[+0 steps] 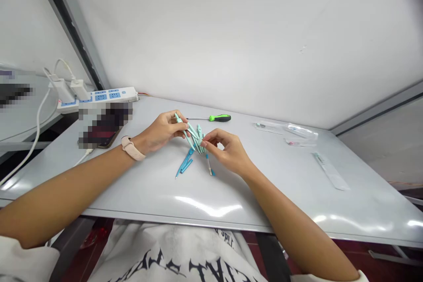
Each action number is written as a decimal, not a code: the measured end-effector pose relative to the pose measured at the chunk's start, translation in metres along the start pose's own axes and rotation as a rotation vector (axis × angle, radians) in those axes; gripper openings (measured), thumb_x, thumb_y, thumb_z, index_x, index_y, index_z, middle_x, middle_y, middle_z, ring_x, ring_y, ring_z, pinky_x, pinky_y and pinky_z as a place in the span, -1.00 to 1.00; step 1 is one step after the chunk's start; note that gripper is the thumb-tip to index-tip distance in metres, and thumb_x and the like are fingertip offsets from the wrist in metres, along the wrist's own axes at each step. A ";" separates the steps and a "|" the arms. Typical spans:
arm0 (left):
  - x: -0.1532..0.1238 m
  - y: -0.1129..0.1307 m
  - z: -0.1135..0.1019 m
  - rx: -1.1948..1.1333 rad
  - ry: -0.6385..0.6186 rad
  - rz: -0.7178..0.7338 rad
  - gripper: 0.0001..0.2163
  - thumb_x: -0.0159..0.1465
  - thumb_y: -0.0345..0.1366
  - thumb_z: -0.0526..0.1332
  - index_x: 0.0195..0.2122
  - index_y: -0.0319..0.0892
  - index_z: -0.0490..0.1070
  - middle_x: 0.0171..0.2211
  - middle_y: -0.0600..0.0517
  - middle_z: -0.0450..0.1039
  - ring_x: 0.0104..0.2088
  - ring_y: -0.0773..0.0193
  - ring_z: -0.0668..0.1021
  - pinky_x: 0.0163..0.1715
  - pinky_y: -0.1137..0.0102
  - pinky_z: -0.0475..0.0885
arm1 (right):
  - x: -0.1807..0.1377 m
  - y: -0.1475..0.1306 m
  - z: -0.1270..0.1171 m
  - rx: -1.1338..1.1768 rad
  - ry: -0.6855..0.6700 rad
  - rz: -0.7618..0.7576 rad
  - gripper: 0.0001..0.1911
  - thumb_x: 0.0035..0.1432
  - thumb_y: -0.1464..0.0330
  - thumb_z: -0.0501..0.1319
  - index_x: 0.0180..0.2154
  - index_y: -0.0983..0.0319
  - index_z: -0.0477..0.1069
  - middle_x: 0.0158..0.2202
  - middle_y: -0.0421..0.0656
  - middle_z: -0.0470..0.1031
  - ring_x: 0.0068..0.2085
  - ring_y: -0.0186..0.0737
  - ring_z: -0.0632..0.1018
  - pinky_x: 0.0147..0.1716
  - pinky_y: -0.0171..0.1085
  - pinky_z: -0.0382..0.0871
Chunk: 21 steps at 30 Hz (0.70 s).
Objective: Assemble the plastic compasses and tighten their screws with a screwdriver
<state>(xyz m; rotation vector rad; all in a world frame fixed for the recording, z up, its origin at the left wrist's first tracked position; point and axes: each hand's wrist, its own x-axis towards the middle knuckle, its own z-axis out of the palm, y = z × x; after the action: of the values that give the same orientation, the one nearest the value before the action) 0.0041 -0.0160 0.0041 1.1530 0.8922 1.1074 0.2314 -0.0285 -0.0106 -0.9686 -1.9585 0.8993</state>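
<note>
My left hand (167, 127) is closed round the upper part of a mint-green drawing compass (188, 135), which slants down to the right. The fingertips of my right hand (229, 150) pinch at the lower end of the mint-green pieces, where several thin legs overlap. Another mint-green head (199, 130) stands up between my hands; I cannot tell whether it is held or lies behind. Just below, a blue compass (185, 163) rests on the table with its pointed leg toward me. A small blue-and-white piece (210, 167) lies under my right hand.
A green-and-black screwdriver (220, 118) lies behind my hands. Clear plastic sleeves (330, 172) with small items are at the right. A power strip (99, 99) with plugged-in chargers and a phone (110, 130) are at the left. The grey table (142, 194) meets a white wall.
</note>
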 end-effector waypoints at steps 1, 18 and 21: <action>0.000 0.000 0.000 -0.003 -0.002 0.003 -0.78 0.08 -0.35 0.46 -0.41 -0.20 0.40 -0.44 0.06 0.52 -0.39 0.29 0.61 -0.25 0.31 0.47 | 0.000 0.000 0.000 0.002 0.008 -0.003 -0.90 0.23 0.29 0.31 -0.30 0.17 0.50 -0.38 -0.20 0.59 -0.39 -0.27 0.52 -0.37 -0.24 0.40; -0.001 0.000 0.001 -0.017 0.017 0.012 -0.77 0.09 -0.33 0.45 -0.43 -0.19 0.38 -0.45 0.02 0.55 -0.39 0.26 0.62 -0.25 0.30 0.51 | -0.001 0.001 0.004 0.031 0.093 0.045 -0.85 0.21 0.24 0.35 -0.32 0.18 0.51 -0.37 -0.16 0.60 -0.40 -0.24 0.51 -0.35 -0.21 0.40; 0.000 -0.002 0.000 -0.010 0.018 0.015 -0.76 0.09 -0.34 0.46 -0.42 -0.19 0.37 -0.45 0.04 0.55 -0.39 0.27 0.62 -0.24 0.29 0.51 | -0.001 0.003 0.006 0.048 0.092 0.061 -0.81 0.19 0.21 0.36 -0.32 0.19 0.50 -0.38 -0.16 0.60 -0.40 -0.24 0.53 -0.36 -0.21 0.42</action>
<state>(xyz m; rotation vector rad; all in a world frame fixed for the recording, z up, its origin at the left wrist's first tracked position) 0.0046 -0.0162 0.0025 1.1448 0.8926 1.1343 0.2277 -0.0293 -0.0155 -1.0291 -1.8312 0.9153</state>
